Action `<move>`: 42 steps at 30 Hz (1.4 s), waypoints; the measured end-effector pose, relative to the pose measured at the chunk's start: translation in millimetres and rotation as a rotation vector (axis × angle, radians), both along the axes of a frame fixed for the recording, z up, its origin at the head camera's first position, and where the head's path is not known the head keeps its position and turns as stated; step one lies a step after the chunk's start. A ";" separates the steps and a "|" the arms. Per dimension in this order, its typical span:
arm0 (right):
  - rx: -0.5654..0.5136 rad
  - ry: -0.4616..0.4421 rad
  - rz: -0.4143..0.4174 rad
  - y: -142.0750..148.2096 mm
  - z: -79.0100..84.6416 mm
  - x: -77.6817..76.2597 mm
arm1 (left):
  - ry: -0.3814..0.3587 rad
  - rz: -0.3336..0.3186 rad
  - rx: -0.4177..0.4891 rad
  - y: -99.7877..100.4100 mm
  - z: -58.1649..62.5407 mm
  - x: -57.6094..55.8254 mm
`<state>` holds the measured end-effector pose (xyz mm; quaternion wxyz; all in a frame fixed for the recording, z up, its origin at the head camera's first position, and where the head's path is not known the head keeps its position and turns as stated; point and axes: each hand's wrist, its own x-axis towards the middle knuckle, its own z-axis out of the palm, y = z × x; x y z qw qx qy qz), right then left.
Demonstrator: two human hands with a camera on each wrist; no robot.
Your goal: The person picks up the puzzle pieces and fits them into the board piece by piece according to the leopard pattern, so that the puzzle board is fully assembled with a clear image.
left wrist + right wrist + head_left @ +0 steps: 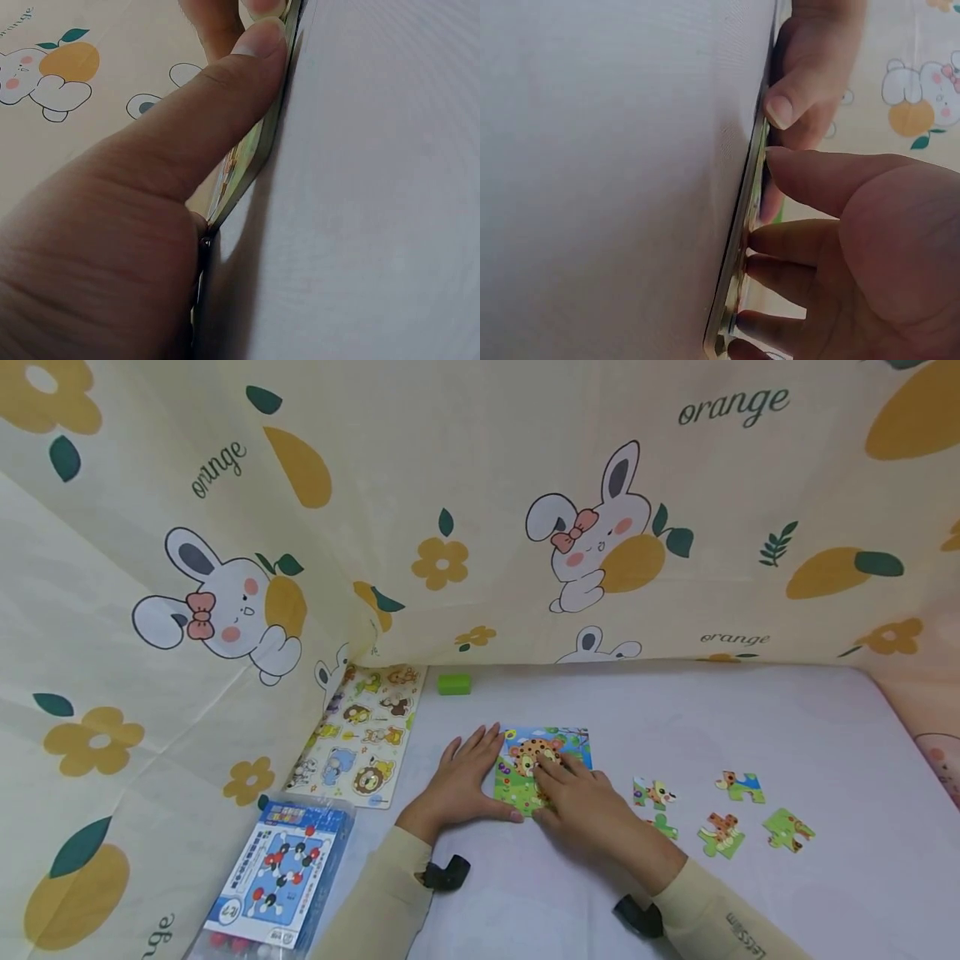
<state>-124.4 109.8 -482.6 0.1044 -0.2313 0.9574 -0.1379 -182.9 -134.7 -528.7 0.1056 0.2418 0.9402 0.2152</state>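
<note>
Touching the puzzle (525, 747) before cloth (480, 460) reading "orange", left hand (463, 787) and right hand (585, 803) lie, grip apart.

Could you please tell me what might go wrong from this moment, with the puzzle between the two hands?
The right hand lies close to the nearest loose piece, so its wrist might brush that piece aside. This hand also rests on the puzzle, so an uneven push might slide it, although the left hand lies along its edge.
</note>
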 end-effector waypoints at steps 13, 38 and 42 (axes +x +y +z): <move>-0.384 -0.039 0.040 27.6 -1.2 -7.0 | -0.005 0.008 0.012 -0.6 -0.7 2.3; -1.165 -0.252 0.048 166.5 -2.7 5.8 | -0.006 0.002 0.046 0.0 2.8 1.7; -1.034 -0.126 -0.026 182.6 -12.0 7.5 | -0.008 0.005 0.043 0.1 1.8 1.5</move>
